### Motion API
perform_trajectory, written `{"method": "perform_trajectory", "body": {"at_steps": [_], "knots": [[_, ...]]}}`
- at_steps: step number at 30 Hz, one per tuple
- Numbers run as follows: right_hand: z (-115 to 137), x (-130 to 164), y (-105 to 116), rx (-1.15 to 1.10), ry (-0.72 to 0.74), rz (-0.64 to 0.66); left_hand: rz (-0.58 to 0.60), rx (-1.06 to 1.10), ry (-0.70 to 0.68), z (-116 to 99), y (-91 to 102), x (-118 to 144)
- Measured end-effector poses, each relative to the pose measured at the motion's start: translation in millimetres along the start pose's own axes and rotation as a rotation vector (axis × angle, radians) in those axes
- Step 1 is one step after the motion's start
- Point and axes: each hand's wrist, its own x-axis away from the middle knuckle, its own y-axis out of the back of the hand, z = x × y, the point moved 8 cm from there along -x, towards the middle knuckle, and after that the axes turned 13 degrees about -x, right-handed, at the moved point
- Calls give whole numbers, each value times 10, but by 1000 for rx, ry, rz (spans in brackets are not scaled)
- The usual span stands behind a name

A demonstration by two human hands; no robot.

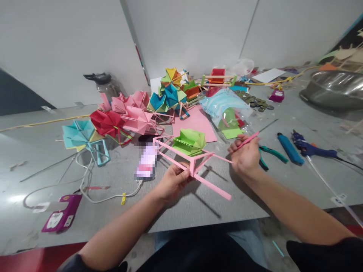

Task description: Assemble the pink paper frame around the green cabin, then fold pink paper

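Note:
My left hand [171, 182] grips a pink stick frame [195, 166] near its middle joint, holding it just above the grey table [198, 207]. My right hand [245, 156] pinches a single loose pink stick [249, 139], its near end close to the right tip of the frame. A folded green paper piece [189, 142] sits on the table just behind the frame. A pink paper sheet [195, 121] lies behind the green piece.
Several folded paper pieces on stick frames, pink [136, 115], red [106, 122], light blue [79, 134] and multicoloured [172, 90], crowd the table's back. A phone [147, 160] with cable lies left of my hands. Teal pliers [269, 153], a blue lighter [289, 148], a glue gun [309, 149] and a metal bowl [334, 88] lie right.

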Motion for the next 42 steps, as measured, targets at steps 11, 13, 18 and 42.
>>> {"method": "perform_trajectory", "body": {"at_steps": [11,13,18,42], "knots": [[873,909,-578,231,644,588,121,173,151,140,-139,39],[700,1112,-533,380,444,677,81,191,136,115,-112,42],[129,1398,-151,569,-82,702,63,185,100,85,-90,46],[-579,1224,-388,501,-422,868,153,97,-37,-180,-139,79]]}}
